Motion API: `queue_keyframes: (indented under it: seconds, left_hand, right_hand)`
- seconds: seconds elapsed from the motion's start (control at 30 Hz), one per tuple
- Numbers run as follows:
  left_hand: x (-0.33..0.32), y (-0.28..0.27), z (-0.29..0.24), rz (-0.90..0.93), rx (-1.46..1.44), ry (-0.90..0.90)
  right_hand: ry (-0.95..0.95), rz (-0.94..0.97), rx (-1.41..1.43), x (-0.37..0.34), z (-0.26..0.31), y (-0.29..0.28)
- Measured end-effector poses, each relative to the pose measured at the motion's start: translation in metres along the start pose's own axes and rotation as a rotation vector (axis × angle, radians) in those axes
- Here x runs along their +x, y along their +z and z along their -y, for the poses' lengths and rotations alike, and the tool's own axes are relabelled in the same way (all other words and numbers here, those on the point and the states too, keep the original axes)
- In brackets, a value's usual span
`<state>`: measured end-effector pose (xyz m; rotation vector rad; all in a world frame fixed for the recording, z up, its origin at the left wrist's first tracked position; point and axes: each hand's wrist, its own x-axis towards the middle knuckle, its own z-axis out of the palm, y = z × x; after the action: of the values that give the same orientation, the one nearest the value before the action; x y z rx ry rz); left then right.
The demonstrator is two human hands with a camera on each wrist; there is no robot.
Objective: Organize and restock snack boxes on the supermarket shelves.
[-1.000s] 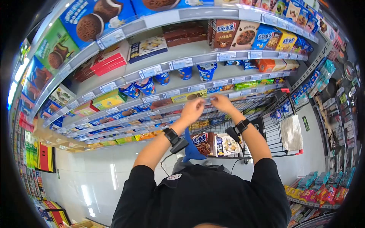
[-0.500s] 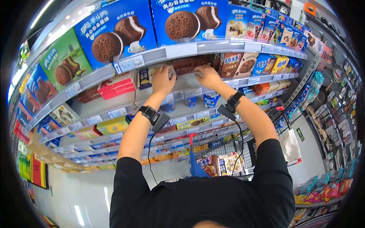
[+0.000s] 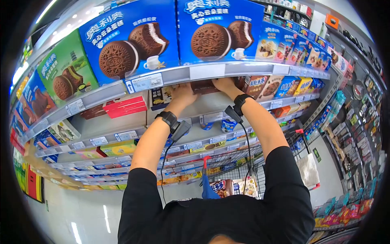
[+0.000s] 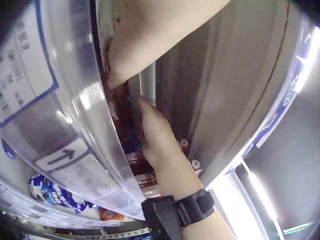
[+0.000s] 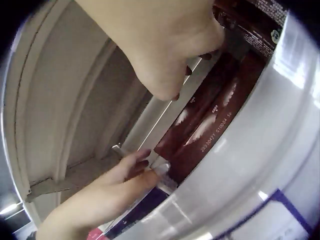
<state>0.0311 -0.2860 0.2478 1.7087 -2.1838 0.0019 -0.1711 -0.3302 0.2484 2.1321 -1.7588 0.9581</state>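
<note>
Both hands reach into a shelf bay under the big blue cookie boxes. My left hand (image 3: 183, 95) is at the left end of brown packages (image 3: 204, 86), beside a dark navy box with a pale picture (image 3: 159, 97). In the right wrist view, the thumb and fingers of the left hand (image 5: 122, 190) are spread at the near end of the brown packages (image 5: 200, 130). My right hand (image 3: 226, 86) is at their other end, and its bent fingers (image 5: 175, 95) hang over the back side. The shelf lip hides part of the packages.
A price rail (image 3: 195, 72) runs across in front of the hands' bay. Red-edged boxes (image 3: 125, 106) lie farther left and upright cookie boxes (image 3: 256, 84) stand right. Below is a wire shopping cart (image 3: 260, 162) holding a brown cookie box (image 3: 223, 187). Cables hang from both wrist cameras.
Both hands have risen from low over the cart to the shelf and moved in to the brown packages. The view has tilted up toward the blue boxes.
</note>
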Motion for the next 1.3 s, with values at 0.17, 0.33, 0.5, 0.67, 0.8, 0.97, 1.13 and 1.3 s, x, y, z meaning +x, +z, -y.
queue_keyframes:
  seconds: [0.17,0.33,0.5,0.67,0.8,0.97,1.13,1.3]
  left_hand:
    - [0.006,0.009,0.006,0.159,-0.054,-0.080]
    - [0.008,0.013,0.013,0.168,-0.035,-0.087]
    - [0.003,-0.001,0.012,0.232,-0.021,-0.084]
    - [0.002,0.000,0.014,0.214,-0.024,-0.073]
    - [0.012,0.004,0.015,0.200,-0.084,-0.009]
    - [0.038,0.041,0.025,0.035,-0.189,0.115]
    - [0.050,0.056,0.028,0.066,-0.332,0.111]
    - [0.047,0.043,0.009,0.111,-0.460,0.026]
  right_hand:
    - [-0.003,0.002,-0.118,0.027,-0.035,0.041]
    - [0.155,0.127,-0.053,0.024,-0.030,0.024]
    - [0.146,0.112,-0.050,0.016,-0.031,0.017]
    - [0.138,0.099,-0.047,0.013,-0.033,0.014]
    - [0.139,0.097,-0.049,0.011,-0.035,0.010]
    - [0.139,0.094,-0.051,0.011,-0.034,0.008]
    - [0.140,0.091,-0.050,0.013,-0.033,0.005]
    - [0.147,0.082,-0.052,0.009,-0.033,0.001]
